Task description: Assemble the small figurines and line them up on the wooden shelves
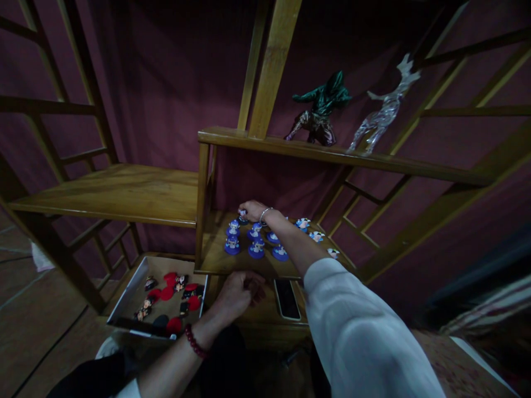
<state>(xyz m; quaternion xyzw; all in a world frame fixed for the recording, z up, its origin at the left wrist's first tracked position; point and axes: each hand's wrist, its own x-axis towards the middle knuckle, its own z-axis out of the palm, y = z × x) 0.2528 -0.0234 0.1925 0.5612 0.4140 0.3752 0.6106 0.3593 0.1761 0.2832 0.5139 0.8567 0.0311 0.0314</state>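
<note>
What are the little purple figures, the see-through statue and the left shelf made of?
The little purple figures look like smooth plastic, with solid, even colours. The see-through statue is glossy with glints: maybe glass, maybe clear plastic. The left shelf seems glossy wood, with streaky grain.

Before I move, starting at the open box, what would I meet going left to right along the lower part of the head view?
Open box, left hand, phone, light right sleeve. The purple-based figurines overlap these in span, so I leave them out.
</note>
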